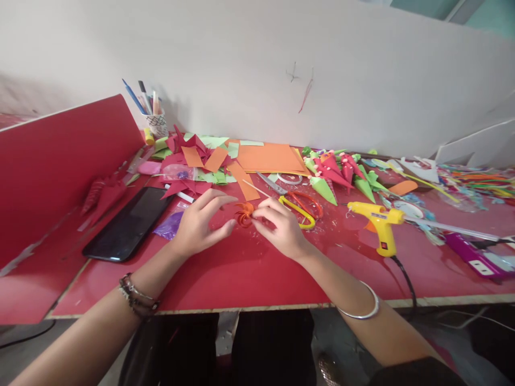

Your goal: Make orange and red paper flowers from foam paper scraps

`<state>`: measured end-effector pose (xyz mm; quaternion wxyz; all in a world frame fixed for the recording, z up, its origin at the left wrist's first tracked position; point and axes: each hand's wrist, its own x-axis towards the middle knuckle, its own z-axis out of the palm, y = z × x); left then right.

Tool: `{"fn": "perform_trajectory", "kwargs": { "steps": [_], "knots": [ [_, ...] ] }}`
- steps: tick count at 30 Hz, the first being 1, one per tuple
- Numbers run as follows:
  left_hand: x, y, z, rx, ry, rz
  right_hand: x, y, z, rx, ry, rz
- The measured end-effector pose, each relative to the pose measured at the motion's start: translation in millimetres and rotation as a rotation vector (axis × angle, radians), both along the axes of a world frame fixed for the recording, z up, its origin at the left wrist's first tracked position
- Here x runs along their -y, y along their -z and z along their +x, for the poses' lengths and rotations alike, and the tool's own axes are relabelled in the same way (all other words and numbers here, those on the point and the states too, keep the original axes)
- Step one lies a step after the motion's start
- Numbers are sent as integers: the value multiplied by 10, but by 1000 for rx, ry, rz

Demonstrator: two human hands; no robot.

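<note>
A small orange curled paper piece [243, 214] is pinched at its right side between the thumb and fingertips of my right hand [279, 226]. Just to its left, my left hand [201, 222] is held with thumb and fingers apart and nothing between them, not touching the piece. Scissors with orange handles [308, 203] and a yellow-handled pair [300, 214] lie behind my right hand. A purple plastic packet [169, 225] rests beside my left hand, near a white marker [179, 193].
A black phone [129, 225] lies at left by a red upright panel [60, 171]. Orange sheets [269, 158], paper cones [332, 171] and a pen cup [156, 123] stand behind. A yellow glue gun [380, 220] and purple power strip [475, 256] are at right.
</note>
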<state>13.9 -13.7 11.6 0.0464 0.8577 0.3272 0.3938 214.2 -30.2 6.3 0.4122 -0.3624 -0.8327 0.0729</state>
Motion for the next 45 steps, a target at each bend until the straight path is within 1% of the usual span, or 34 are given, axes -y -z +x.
{"fn": "perform_trajectory", "kwargs": {
  "steps": [3, 7, 12, 16, 19, 22, 28, 31, 38, 42, 45],
  "knots": [
    [-27, 10, 4, -15, 17, -118, -3, -1, 2, -17, -2, -24],
    [-42, 20, 12, -87, 110, -248, -6, -1, 6, -14, -17, -85],
    [-46, 28, -6, -138, 197, -345, -23, -13, 16, -51, -75, -177],
    [-57, 47, -15, -165, 188, -363, -45, -16, 22, -80, -111, -246],
    [-68, 66, -10, -167, 162, -381, -63, -1, 23, -66, -125, -296],
    [-77, 84, -8, -173, 161, -390, -81, 25, 25, -55, -142, -332],
    [-90, 114, -19, -165, 175, -410, -102, 56, 41, -30, -128, -347],
    [-91, 122, -22, -191, 175, -407, -104, 62, 46, -26, -127, -369],
    [-74, 106, -8, -222, 158, -438, -100, 83, 44, -55, -158, -424],
    [-71, 112, -1, -212, 163, -423, -117, 105, 48, -116, -121, -485],
    [-69, 113, -2, -194, 170, -436, -135, 98, 66, -133, -75, -447]
  ]
}}
